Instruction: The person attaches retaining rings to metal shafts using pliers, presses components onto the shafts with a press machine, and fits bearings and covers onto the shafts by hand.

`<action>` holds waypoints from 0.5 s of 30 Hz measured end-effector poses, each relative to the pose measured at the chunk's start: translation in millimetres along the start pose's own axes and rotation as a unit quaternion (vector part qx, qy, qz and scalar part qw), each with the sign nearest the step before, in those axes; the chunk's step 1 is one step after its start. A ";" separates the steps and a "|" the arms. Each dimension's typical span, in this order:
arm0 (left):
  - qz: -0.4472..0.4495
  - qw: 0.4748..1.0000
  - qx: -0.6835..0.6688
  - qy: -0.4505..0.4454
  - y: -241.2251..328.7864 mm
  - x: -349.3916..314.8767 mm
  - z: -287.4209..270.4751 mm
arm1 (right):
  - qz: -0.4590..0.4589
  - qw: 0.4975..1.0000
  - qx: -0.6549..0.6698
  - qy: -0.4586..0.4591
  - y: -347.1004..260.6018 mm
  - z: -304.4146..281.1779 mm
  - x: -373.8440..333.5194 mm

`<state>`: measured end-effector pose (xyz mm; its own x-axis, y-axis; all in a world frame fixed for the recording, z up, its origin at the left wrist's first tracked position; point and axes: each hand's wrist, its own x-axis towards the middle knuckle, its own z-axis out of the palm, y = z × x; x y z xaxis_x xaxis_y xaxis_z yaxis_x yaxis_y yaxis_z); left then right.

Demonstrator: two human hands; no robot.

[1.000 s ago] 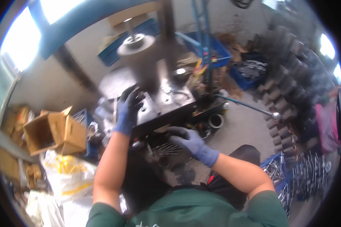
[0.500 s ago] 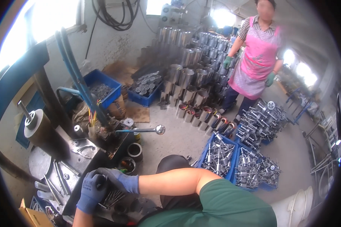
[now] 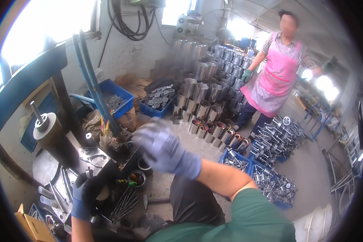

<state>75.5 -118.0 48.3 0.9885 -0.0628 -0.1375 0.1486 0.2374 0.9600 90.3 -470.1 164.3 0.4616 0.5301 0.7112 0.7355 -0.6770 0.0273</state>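
Rods (image 3: pixel 65 184) lie on the worktop (image 3: pixel 73 141) beside the left hand (image 3: pixel 81 194), likely for reach; its grip and the blurred right hand's (image 3: pixel 161 147) are unclear.

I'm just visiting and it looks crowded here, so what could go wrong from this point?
Loose metal rods lie on the metal bench near the left hand; a stray knock might send one off the edge. The heaped metal parts near the co-worker could slide down onto a foot. The stacked metal cylinders might topple if someone bumped them.
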 end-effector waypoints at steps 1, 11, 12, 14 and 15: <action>0.016 1.000 0.019 0.004 -2.0 0.8 -6.5 | 0.030 0.999 -0.030 -0.034 13.7 -4.6 0.3; 0.316 0.871 0.372 0.050 -29.5 24.4 -74.6 | 0.089 0.989 0.113 0.045 68.1 15.8 34.5; 0.309 0.878 0.363 0.040 -27.5 22.8 -75.9 | 0.077 0.983 0.151 0.070 75.8 19.6 39.0; 0.336 0.821 0.458 0.056 -26.2 21.1 -82.6 | 0.017 0.975 0.191 0.114 93.1 27.7 50.8; 0.285 0.917 0.268 0.076 -34.8 25.3 -85.0 | -0.023 0.978 0.175 0.113 99.9 31.5 58.8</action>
<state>97.7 -45.5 -9.3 0.8997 0.0687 0.4311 -0.3885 -0.3243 0.8625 206.5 -490.4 186.8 0.3319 0.4030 0.8529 0.8960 -0.4174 -0.1515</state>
